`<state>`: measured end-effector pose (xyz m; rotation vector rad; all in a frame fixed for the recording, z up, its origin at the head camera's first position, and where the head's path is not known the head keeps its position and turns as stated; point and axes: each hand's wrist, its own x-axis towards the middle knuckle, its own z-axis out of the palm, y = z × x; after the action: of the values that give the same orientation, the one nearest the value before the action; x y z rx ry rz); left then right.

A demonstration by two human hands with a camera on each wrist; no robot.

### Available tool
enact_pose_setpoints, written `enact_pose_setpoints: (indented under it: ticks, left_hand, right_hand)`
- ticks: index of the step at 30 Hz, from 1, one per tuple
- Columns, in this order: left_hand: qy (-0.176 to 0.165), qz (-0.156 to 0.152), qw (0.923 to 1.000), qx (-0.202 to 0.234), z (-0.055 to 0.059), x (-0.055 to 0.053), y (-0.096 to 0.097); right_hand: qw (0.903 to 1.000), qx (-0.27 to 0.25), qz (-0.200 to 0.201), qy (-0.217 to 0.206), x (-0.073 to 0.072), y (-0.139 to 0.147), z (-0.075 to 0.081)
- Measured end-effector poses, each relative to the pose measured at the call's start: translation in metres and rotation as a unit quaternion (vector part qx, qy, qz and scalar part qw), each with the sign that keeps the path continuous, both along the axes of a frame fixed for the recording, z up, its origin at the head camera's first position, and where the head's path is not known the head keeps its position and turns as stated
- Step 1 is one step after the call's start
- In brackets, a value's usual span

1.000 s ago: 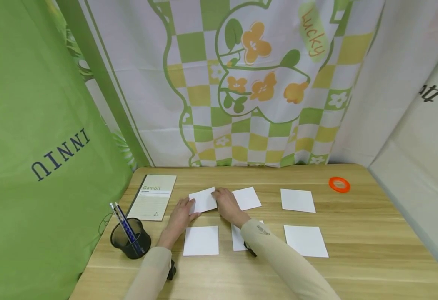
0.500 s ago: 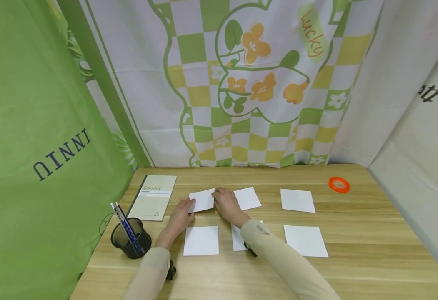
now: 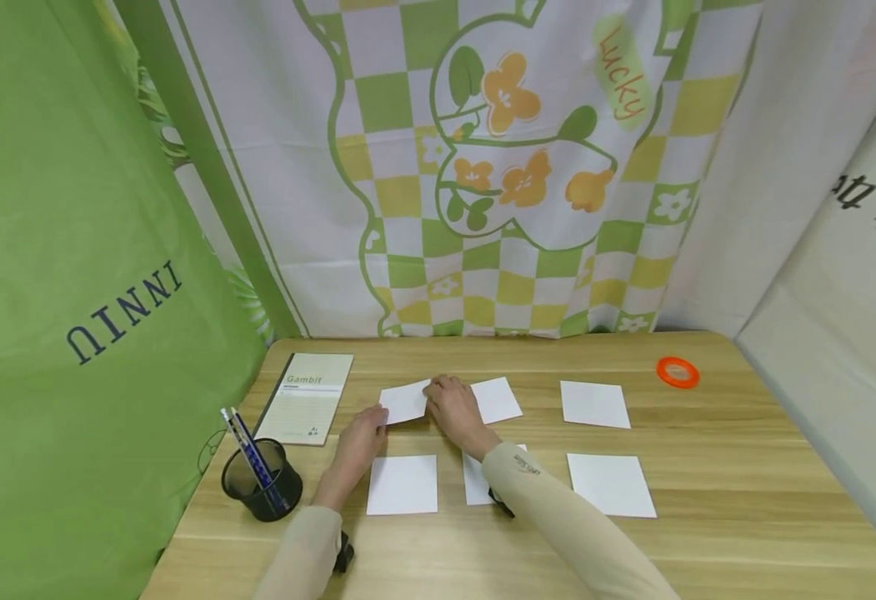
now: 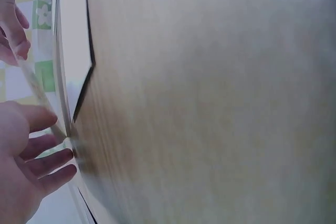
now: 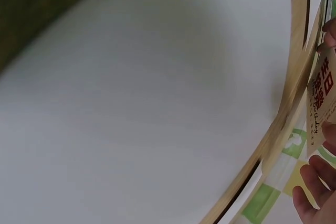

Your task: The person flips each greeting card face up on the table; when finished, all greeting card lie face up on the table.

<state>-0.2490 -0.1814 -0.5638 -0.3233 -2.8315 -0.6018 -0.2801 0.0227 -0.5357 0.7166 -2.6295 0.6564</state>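
Both hands hold one white card [image 3: 403, 403] between them, at the back left of the wooden table. My left hand [image 3: 358, 442] pinches its left edge, while my right hand [image 3: 456, 413] pinches the right edge. The card is tilted up off the table. In the right wrist view its printed underside [image 5: 319, 103] shows red characters and small lettering, with the right thumb against it. In the left wrist view the left hand [image 4: 29, 163] has the card's edge between its fingers. Another white card [image 3: 496, 400] lies just right of my right hand.
More white cards lie in two rows: one card [image 3: 595, 404] at back right, a front-left card [image 3: 402, 485], a front-middle card [image 3: 477, 483] partly under my right sleeve, a front-right card [image 3: 612, 485]. A notebook [image 3: 306, 396], black mesh pen cup [image 3: 268, 492] and orange ring [image 3: 678, 372] stand around.
My left thumb has drawn in toward the card's edge, and the left hand has shifted slightly. The held card's tilt has changed a little. My right hand has hardly moved.
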Motion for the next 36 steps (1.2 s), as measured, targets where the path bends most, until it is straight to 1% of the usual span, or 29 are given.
enact_pose_setpoints:
  ticks: [3, 6, 8, 13, 19, 23, 28, 36]
  left_hand:
    - [0.042, 0.004, 0.9991, -0.004, 0.003, 0.003, 0.001]
    - [0.087, 0.003, 0.9962, -0.005, 0.007, 0.004, 0.002]
    - [0.106, 0.002, 0.9943, -0.005, 0.010, 0.005, 0.002]
    - [0.123, 0.001, 0.9924, -0.003, 0.014, 0.008, 0.003]
    - [0.147, 0.000, 0.9890, -0.017, 0.014, 0.010, 0.003]
    - [0.148, -0.001, 0.9889, -0.016, 0.015, 0.011, 0.003]
    - [0.148, -0.004, 0.9890, -0.008, 0.015, 0.011, 0.003]
    - [0.176, -0.027, 0.9837, 0.027, 0.021, 0.010, 0.003]
  right_hand:
    - [0.9999, -0.003, -0.009, 0.007, -0.001, 0.000, -0.002]
    - [0.9998, -0.006, -0.018, 0.009, -0.003, 0.000, -0.003]
    - [0.9996, -0.007, -0.022, 0.014, -0.005, 0.001, -0.005]
    - [0.9992, -0.011, -0.031, 0.021, -0.005, 0.002, -0.007]
    - [0.9992, -0.004, -0.039, -0.005, -0.003, 0.004, -0.006]
    - [0.9991, -0.012, -0.039, -0.010, -0.003, 0.006, -0.007]
    - [0.9991, -0.018, -0.039, -0.007, -0.004, 0.008, -0.008]
    - [0.9989, -0.022, -0.040, -0.006, -0.003, 0.011, -0.008]
